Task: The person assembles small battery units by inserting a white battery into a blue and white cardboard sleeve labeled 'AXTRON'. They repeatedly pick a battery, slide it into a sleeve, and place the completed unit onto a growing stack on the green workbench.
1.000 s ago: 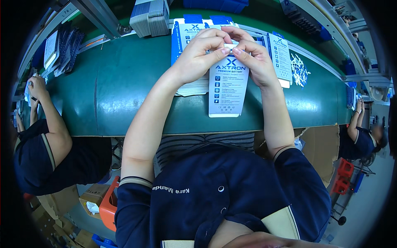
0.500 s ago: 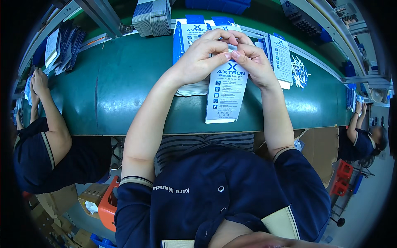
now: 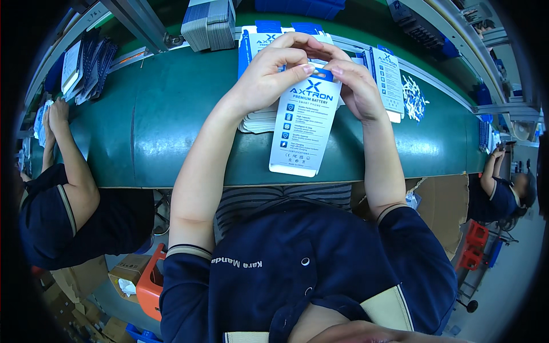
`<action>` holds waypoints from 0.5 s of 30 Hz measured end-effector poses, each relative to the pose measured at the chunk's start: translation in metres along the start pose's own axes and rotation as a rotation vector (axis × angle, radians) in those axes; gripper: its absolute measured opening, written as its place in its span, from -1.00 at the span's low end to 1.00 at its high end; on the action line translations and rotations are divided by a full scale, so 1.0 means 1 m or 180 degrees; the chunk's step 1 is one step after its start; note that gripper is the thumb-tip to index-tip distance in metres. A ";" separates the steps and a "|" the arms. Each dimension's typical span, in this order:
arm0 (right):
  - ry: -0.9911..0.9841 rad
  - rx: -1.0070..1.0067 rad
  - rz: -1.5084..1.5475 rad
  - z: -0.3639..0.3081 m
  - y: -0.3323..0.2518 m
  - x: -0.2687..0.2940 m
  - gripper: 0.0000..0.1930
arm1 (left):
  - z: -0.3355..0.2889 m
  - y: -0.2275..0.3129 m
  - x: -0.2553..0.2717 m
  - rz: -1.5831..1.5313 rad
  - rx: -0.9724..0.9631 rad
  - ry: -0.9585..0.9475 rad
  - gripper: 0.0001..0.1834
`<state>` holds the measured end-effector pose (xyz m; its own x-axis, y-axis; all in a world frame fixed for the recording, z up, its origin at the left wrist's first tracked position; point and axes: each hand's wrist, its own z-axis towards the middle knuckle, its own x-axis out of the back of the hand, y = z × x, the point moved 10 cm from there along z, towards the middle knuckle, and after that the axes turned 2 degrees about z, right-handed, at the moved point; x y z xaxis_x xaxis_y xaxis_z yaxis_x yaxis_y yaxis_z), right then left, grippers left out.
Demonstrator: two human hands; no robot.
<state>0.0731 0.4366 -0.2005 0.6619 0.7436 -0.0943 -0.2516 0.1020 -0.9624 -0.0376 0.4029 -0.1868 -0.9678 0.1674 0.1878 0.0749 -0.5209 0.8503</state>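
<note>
Through the head camera I see the left hand (image 3: 267, 73) and the right hand (image 3: 359, 86) near the top middle of the frame, both holding the top end of a flat white box (image 3: 306, 123) with blue marks. Each thumb is pinched close to its hole, and the other fingers curl round the back, where I cannot see them well. The flat white box is just above the middle, its low end tipped to the left. I cannot tell if it touches the green table (image 3: 189, 108). More boxes (image 3: 246, 60) lie behind the left hand, and little white and blue bits (image 3: 414, 100) lie in a heap at upper right
</note>
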 end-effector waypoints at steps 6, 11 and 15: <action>0.0044 -0.0057 -0.0204 0.000 0.008 0.001 -0.76 | 0.000 -0.001 0.005 0.0092 -0.0008 0.0262 -0.82; 0.0168 -0.0223 0.0090 -0.001 0.011 0.002 -0.76 | 0.000 0.003 0.005 0.0196 -0.0090 0.0282 -0.84; 0.0082 -0.0278 0.0149 -0.001 0.008 0.001 -0.77 | 0.000 0.003 0.005 0.0240 -0.0051 0.0257 -0.85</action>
<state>0.0726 0.4372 -0.2083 0.6692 0.7288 -0.1450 -0.2210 0.0089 -0.9752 -0.0421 0.4020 -0.1832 -0.9758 0.0595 0.2102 0.1450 -0.5431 0.8271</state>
